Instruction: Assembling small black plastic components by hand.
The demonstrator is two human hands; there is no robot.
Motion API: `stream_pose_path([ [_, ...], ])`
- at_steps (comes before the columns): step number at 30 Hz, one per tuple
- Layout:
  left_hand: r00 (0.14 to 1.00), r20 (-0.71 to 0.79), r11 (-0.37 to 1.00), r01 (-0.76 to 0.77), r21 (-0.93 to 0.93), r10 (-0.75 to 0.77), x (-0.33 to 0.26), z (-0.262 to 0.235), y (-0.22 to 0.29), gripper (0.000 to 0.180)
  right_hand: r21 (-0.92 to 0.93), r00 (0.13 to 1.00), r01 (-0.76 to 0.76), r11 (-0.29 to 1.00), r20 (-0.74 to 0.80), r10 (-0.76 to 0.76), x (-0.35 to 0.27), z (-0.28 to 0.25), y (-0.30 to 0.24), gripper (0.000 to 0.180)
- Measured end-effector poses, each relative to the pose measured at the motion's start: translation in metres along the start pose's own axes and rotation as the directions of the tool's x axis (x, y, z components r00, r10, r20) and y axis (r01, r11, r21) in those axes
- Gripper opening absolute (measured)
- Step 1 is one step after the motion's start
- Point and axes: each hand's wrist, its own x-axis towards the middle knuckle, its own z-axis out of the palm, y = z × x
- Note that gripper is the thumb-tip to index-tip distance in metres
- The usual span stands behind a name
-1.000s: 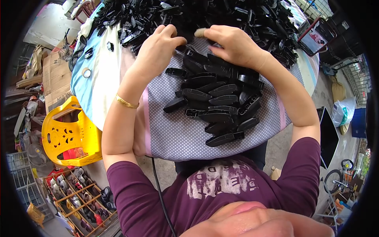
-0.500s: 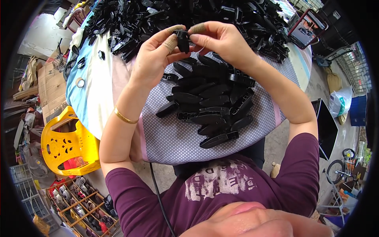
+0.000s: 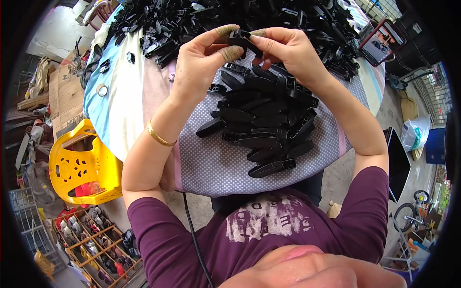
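Note:
My left hand [image 3: 200,60] pinches a small black plastic part [image 3: 237,36] between taped thumb and forefinger above the cloth-covered table. Opposite it, my right hand [image 3: 290,50] grips the same black part from the other side, its forefinger also taped. The part has a slanted lower section; whether it is one piece or two joined cannot be made out. Below my hands lies a loose group of elongated, rounded black plastic parts [image 3: 259,120], some showing open, ribbed undersides. Beyond my fingers spreads a large heap of similar black parts [image 3: 192,24].
A dotted grey cloth [image 3: 206,168] covers the table's near side. On the left lie a tape roll [image 3: 102,90] and a few stray black pieces. A framed screen [image 3: 379,43] stands at the far right. A yellow chair [image 3: 72,163] is left, with a shoe rack [image 3: 98,245] below it.
The black part has turned between my fingers, and a slanted section now shows toward my right hand. My hands sit slightly farther right in the picture, as the whole view has shifted.

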Motion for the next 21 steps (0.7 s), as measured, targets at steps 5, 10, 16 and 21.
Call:
stream_pose_path([
  [5,0.998,-0.022,0.997,0.058,-0.047,-0.059,0.0,-0.002,-0.005,0.038,-0.081,1.0,0.001,0.997,-0.006,-0.002,0.0,0.003,0.0,0.024],
  [10,0.994,-0.055,0.975,0.079,-0.208,-0.092,-0.002,0.008,-0.006,0.037,-0.297,0.975,0.127,0.947,-0.137,-0.174,-0.002,0.014,0.005,0.023],
  [16,0.999,0.016,0.95,0.038,-0.31,-0.034,0.001,0.002,-0.001,0.03,-0.484,0.973,0.193,0.853,-0.015,-0.229,-0.001,0.009,0.001,0.025],
  [21,0.985,0.154,0.985,-0.055,-0.166,0.081,-0.001,-0.004,0.0,0.029,-0.55,0.958,0.28,0.787,0.106,-0.267,-0.008,0.01,-0.002,0.028],
])
